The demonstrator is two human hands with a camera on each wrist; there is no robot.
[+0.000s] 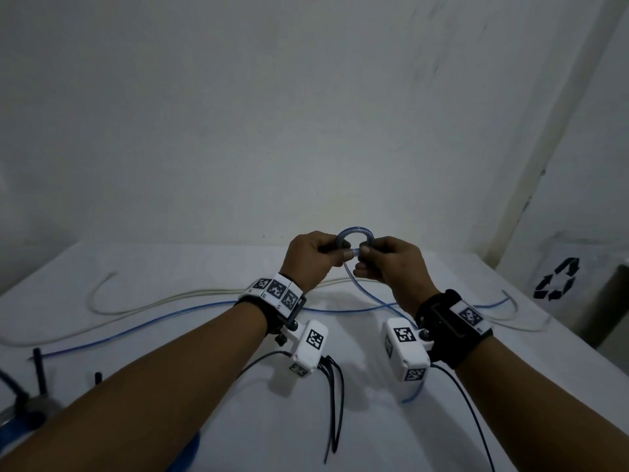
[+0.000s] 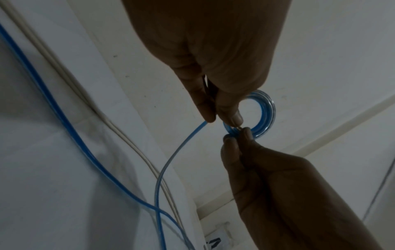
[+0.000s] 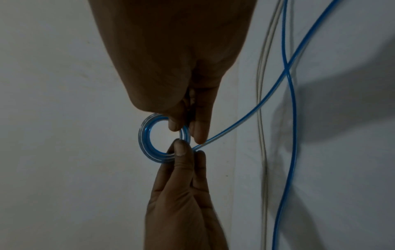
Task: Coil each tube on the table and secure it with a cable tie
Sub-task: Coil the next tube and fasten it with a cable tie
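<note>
A tight little coil [image 1: 355, 240] of the blue tube [image 1: 177, 314] sits up in the air between both hands, above the far edge of the table [image 1: 204, 264], a few turns stacked flat on each other. The left hand [image 1: 315, 258] pinches one side of the ring between thumb and fingers, curled firmly on it; the right hand [image 1: 388, 264] pinches the other side the same way, thumb tips nearly meeting at the near side of the ring. From that pinch the loose run of tube drops to the table, crosses over itself and trails away toward both side edges.

Here's the worry: a coil wound this small looks springy, and if either pinch eases, the turns could pop open. The long tail crosses itself on the table, so pulling more in may drag a loop into a snag or a kink. It also lies near the white tube [image 1: 143, 299] along the far side, and the two could drag together.

And the black cable ties [image 1: 335, 400] lie at the near edge, by the left wrist camera. Reaching one means freeing a hand, leaving a single pinch to hold everything. Most of the tube is uncoiled yet.
</note>
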